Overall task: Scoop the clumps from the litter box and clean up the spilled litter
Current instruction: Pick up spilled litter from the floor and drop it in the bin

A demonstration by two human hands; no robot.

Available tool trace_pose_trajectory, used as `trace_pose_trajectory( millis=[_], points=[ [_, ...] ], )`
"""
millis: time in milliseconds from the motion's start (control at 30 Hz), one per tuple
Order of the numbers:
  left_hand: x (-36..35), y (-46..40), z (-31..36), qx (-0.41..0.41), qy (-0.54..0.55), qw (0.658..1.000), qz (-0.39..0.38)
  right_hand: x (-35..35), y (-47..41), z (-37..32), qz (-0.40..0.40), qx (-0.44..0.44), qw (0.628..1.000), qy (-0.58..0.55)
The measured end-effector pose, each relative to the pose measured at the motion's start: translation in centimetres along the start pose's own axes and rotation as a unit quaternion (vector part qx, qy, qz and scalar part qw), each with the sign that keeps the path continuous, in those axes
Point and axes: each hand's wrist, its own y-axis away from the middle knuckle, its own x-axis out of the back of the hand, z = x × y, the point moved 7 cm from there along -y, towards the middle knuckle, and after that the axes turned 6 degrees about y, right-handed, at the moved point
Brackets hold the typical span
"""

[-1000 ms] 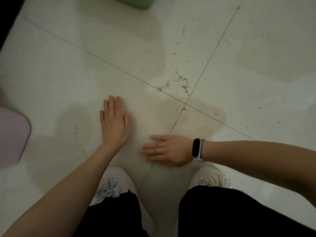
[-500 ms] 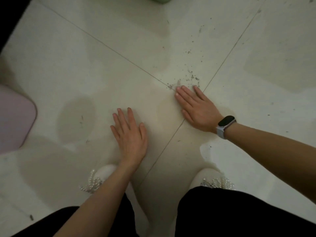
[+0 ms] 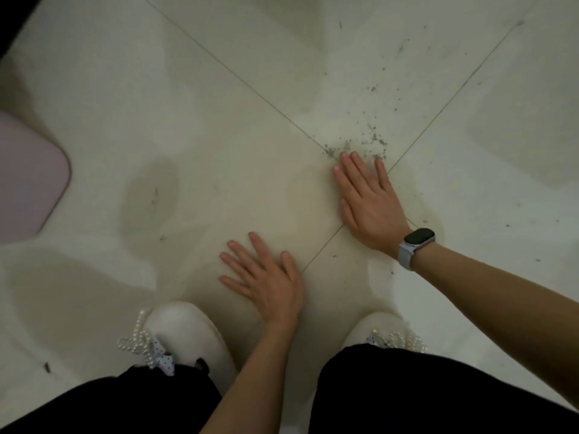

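Observation:
Spilled litter (image 3: 360, 142) lies as small grey grains on the pale tiled floor (image 3: 219, 136), gathered near the crossing of two grout lines and scattered further up and right. My right hand (image 3: 366, 202), with a watch on its wrist, lies flat on the floor, fingers straight, its fingertips touching the near edge of the grains. My left hand (image 3: 266, 277) rests flat on the tile below and left of it, fingers spread, holding nothing. No litter box or scoop is in view.
A pink rounded object (image 3: 28, 183) sits at the left edge. My two white shoes (image 3: 188, 333) with pearl bows stand at the bottom, either side of my left forearm. A few stray specks (image 3: 47, 368) lie on the floor at lower left.
My right hand swept from in front of my knees up and right to the litter pile. My left hand stayed flat, sliding slightly toward my feet. The camera moved closer to the floor.

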Motion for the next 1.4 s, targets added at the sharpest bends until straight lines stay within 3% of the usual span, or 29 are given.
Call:
trace_pose_trajectory(
  millis=[167,267,333,433,633,767,900,1033,1100,1167,1300,1400],
  points=[
    [-1.6,-1.4,7.6,-0.171,-0.021,0.985,0.011,1.0,2.8,3.9,-0.016,-0.135,0.990,-0.039],
    [-2.2,-1.9,11.1,-0.323,-0.041,0.945,-0.012,1.1,5.9,6.7,-0.038,-0.225,0.973,-0.044],
    [-1.6,-2.7,12.3,-0.373,-0.027,0.927,-0.011,0.9,7.9,7.9,-0.050,-0.298,0.952,-0.045],
    [0.5,-4.7,12.0,-0.366,-0.013,0.931,0.006,-0.3,7.6,6.8,-0.066,-0.355,0.931,-0.055],
    [2.9,-8.3,9.5,-0.319,-0.076,0.945,0.018,0.3,-1.5,0.6,-0.014,-0.223,0.966,-0.127],
    [1.5,-8.8,12.0,-0.331,-0.102,0.938,-0.005,2.3,0.4,4.1,0.030,-0.247,0.958,-0.144],
    [-1.6,-6.4,16.9,-0.417,-0.113,0.900,-0.051,2.2,9.2,11.0,0.015,-0.426,0.899,-0.102],
    [-3.7,-3.4,20.3,-0.484,-0.086,0.868,-0.067,1.9,18.5,15.0,0.006,-0.631,0.771,-0.087],
    [-3.7,-2.6,20.8,-0.503,-0.075,0.859,-0.062,1.0,19.8,15.1,-0.008,-0.674,0.731,-0.103],
    [-3.1,-2.5,20.5,-0.513,-0.073,0.854,-0.050,-0.1,17.5,14.1,-0.013,-0.648,0.753,-0.115],
    [-2.1,-4.3,18.8,-0.488,-0.092,0.867,-0.041,0.2,8.0,9.6,0.019,-0.448,0.882,-0.147],
    [-0.9,-5.6,17.6,-0.463,-0.092,0.881,-0.035,2.0,5.4,7.7,0.044,-0.345,0.917,-0.196]
  ],
)
